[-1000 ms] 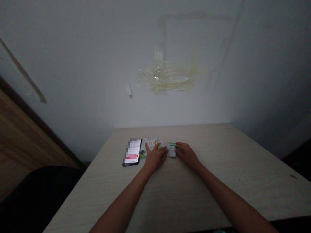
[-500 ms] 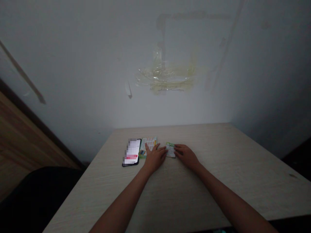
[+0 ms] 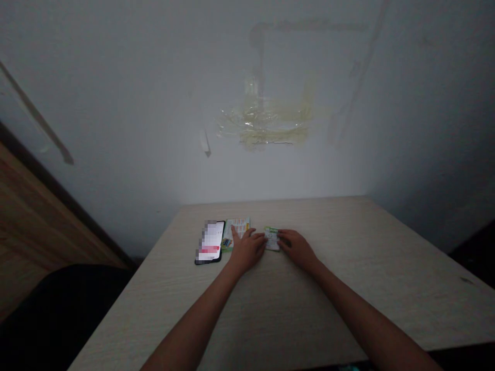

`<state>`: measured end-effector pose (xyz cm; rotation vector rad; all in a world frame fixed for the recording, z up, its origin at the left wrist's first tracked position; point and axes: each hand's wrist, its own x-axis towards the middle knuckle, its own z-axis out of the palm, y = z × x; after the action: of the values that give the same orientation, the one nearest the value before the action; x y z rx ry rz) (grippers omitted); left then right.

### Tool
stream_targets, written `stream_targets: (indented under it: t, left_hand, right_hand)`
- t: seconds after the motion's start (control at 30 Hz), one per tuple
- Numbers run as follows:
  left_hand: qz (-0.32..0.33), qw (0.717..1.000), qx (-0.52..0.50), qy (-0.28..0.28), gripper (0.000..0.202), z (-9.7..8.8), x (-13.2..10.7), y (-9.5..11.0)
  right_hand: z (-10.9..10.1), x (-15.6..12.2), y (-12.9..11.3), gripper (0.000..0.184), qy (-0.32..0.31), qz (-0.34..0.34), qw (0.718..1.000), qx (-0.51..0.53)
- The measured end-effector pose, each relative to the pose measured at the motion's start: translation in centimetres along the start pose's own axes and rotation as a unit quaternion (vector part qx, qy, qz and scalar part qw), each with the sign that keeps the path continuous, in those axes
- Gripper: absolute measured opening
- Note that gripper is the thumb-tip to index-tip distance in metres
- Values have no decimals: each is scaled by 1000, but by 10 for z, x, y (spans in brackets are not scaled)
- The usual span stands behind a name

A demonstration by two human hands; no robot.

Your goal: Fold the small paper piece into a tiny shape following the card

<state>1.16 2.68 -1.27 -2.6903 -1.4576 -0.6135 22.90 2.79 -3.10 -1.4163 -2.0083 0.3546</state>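
Well, phone: lying flat on the pale wood-grain table, screen lit, a reddish band low on it, part of it hidden by blocky blur.
Leaflet: just to the right of the phone, seemingly up against its edge, printed in green, red and yellow, partly covered.
Small paper: further right of the phone, beyond the leaflet, flat, green along its far edge; whether the two pieces join underneath, I can't tell.
Left hand: near the phone, on its right, palm down, fingers spread and unclenched, thumb on the leaflet, other fingertips at the near side of the small paper.
Right hand: the farther of the two from the phone, fingers bent at the small paper's right edge; whether they pinch it or merely touch it, I can't make out.
Wall: behind the phone, grey and scuffed.
Tape: above and right of the phone, clear, wrinkled, yellowed.
Wooden panel: well left of the phone, slanting.
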Motion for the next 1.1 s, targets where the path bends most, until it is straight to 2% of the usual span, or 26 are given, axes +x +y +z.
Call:
stream_targets:
  t: [0.1, 0.3, 0.47, 0.67, 1.1]
  left_hand:
    - [-2, 1000, -11, 6, 25, 1, 1, 1]
    - [-11, 1000, -13, 13, 28, 4, 3, 4]
    - [-13, 1000, 2, 2, 29, 3, 4, 4]
    - [-19, 1000, -3, 4, 29, 6, 4, 2]
    - [-23, 1000, 2, 0, 29, 6, 4, 1]
  right_hand:
    - [0, 1, 0, 30, 10, 7, 1000, 16]
    - [-2, 2, 2, 16, 27, 1, 999, 33]
    - [1, 2, 9, 14, 35, 4, 999, 21]
    - [4, 3, 16, 18, 49, 42, 998, -23]
    - [5, 17, 24, 23, 49, 49, 992, -102]
